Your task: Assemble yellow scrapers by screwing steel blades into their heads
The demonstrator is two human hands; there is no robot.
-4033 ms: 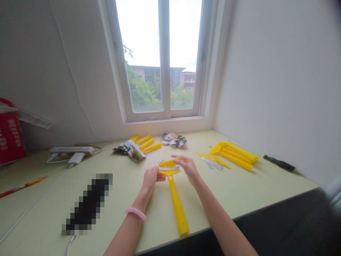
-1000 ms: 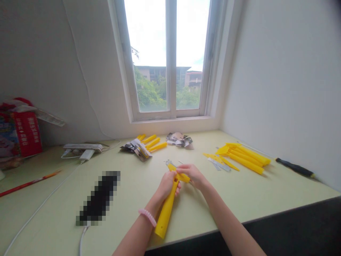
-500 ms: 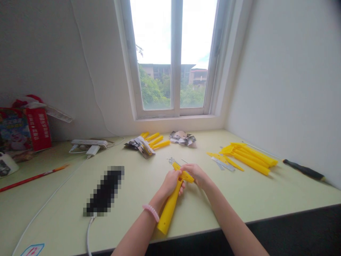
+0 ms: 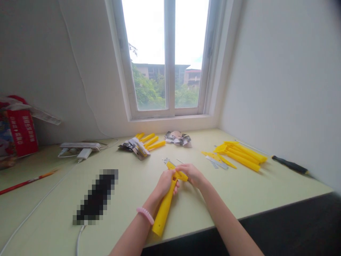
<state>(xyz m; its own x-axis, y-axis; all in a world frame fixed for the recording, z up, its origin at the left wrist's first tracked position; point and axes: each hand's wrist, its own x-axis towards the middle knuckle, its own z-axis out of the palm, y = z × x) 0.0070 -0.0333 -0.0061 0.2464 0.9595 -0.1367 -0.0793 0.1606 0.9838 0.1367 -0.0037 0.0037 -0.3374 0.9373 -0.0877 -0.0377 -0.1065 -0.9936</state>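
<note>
A yellow plastic scraper (image 4: pixel 163 213) lies across my left hand, its handle slanting down toward the table's front edge. My left hand (image 4: pixel 167 184) is closed around it just under the crosswise head. At the right end of that head, my right hand (image 4: pixel 192 175) is closed with its fingertips on the yellow plastic. Its fingers partly hide the head. Small metal pieces like screws (image 4: pixel 165 161) lie on the table beyond the head's far end. Close to the right fingertips is a thin metal rod (image 4: pixel 180 161).
Yellow handles and heads (image 4: pixel 242 156) lie at right beside flat metal blades (image 4: pixel 217 162). A black-handled screwdriver (image 4: pixel 289 164) rests by the wall. Packaged scrapers (image 4: pixel 144 145) and torn packaging (image 4: pixel 178 138) are at the back. On the left are a power strip (image 4: pixel 80 145) and a cable (image 4: pixel 45 197).
The whole view has shifted slightly, so the table's things appear further left. Both hands keep their hold on the scraper, with little visible movement.
</note>
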